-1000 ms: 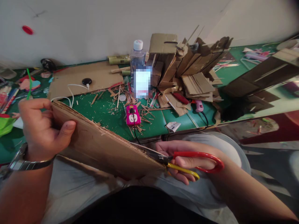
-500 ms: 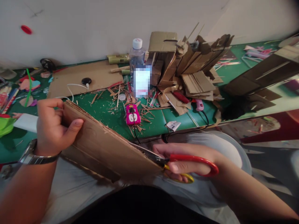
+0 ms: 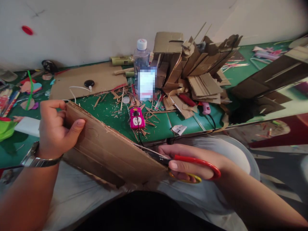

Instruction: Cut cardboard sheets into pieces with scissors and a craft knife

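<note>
My left hand (image 3: 56, 128), a metal watch on its wrist, pinches the upper left end of a brown cardboard piece (image 3: 110, 150) between thumb and fingers. The piece slants down to the right above my lap, with a second cardboard layer below it. At its right end, my right hand (image 3: 185, 162) grips a pair of scissors (image 3: 194, 162) with one red and one yellow handle. The blades lie along the upper edge of the cardboard, and their tips are hard to make out there.
On the green table (image 3: 113, 128) lie a pink power socket (image 3: 137, 118), cardboard scraps, a flat cardboard sheet (image 3: 91, 77) and a pink glue gun (image 3: 205, 108) with a cable. A clear bottle (image 3: 141, 57) and a lit phone (image 3: 146, 82) stand before upright cardboard structures (image 3: 178, 64). A stool (image 3: 231, 154) is below.
My right hand and the scissors have shifted slightly left and up along the cardboard edge, and the handles sit closer to it. My left hand keeps its hold on the piece.
</note>
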### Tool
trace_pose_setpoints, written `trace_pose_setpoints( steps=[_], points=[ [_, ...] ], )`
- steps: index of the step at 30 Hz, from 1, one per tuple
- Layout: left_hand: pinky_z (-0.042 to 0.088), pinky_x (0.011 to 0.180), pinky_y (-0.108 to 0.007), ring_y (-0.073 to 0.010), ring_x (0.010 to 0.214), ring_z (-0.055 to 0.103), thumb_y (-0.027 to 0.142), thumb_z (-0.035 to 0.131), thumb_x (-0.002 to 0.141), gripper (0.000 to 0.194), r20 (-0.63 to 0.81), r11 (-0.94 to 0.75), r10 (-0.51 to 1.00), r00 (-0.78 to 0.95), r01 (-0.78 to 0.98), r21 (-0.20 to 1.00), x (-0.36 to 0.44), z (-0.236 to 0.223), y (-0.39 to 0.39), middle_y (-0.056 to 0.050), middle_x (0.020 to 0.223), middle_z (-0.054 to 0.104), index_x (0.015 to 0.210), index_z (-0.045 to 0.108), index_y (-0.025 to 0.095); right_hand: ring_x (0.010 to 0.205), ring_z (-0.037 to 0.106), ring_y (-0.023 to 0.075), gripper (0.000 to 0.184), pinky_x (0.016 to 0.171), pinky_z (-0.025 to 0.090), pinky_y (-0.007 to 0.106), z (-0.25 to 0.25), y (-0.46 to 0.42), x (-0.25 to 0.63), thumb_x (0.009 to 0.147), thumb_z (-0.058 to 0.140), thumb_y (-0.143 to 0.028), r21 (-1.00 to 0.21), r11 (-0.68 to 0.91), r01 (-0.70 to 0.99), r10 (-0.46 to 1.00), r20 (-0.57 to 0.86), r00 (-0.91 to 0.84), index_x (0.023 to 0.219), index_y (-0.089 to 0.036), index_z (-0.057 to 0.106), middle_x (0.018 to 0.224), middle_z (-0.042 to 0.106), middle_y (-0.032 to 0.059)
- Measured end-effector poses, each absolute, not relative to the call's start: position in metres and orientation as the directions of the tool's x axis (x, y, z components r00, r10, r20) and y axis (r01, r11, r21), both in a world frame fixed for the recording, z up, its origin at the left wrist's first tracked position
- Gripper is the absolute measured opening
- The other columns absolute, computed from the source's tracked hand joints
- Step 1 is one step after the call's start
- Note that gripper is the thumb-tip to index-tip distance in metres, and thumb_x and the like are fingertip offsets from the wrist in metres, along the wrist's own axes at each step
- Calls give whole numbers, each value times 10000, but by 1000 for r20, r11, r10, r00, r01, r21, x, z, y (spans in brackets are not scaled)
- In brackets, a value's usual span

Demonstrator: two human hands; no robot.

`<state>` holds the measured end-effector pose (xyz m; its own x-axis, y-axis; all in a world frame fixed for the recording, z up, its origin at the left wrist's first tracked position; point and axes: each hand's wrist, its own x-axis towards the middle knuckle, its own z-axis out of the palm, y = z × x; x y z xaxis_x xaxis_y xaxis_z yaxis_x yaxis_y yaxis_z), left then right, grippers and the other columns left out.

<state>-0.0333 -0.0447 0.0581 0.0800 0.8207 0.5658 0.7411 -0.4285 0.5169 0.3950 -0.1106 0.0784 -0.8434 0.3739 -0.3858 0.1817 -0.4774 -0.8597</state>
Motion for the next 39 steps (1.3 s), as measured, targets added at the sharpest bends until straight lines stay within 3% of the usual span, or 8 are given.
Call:
trace_pose_setpoints(
  steps=[3,8,18,29,34,39],
  points=[
    [388,454,-242,-105,542,531,441,826,777,594,637,-567,748,187,680,466,-35,57,-42,18,909,509,1198,485,198,516,471,68,456,414,357,147,80,-109,396,996,651,-635,-851,-479,217,361,-416,-835,972,-208,493,680,526,-60],
    [391,464,-238,-80,584,499,421,844,776,610,688,-635,690,226,645,425,-39,59,-38,-25,1053,498,1224,501,188,513,457,68,475,429,368,151,81,-108,396,996,636,-660,-842,-475,255,330,-439,-836,994,-208,487,649,503,-76],
    [405,480,-257,-104,605,525,483,871,734,677,657,-593,730,188,653,471,-43,53,-40,-25,1045,495,1215,490,197,566,486,65,484,448,376,149,79,-110,392,1005,618,-654,-883,-455,113,370,-304,-878,959,-193,476,768,537,-25],
    [409,425,-221,-92,601,531,462,872,754,697,694,-661,673,256,629,409,-53,53,-35,-48,1080,497,1267,497,174,491,469,91,645,407,400,170,82,-108,393,888,625,-830,-848,-418,326,336,-478,-812,1034,-212,511,611,491,-84],
    [413,424,-233,-98,586,532,542,824,786,673,681,-652,674,286,663,368,-46,56,-39,-36,1054,478,1268,510,192,507,470,82,655,421,383,162,89,-107,397,916,563,-846,-841,-424,336,296,-479,-826,1035,-204,501,645,501,-67],
    [331,411,-220,-87,526,460,572,803,815,618,701,-712,602,382,655,254,-25,64,-45,5,926,479,1231,532,205,501,416,74,638,428,309,179,101,-106,401,928,537,-848,-841,-433,323,306,-475,-825,978,-217,461,657,495,-63]
  ],
)
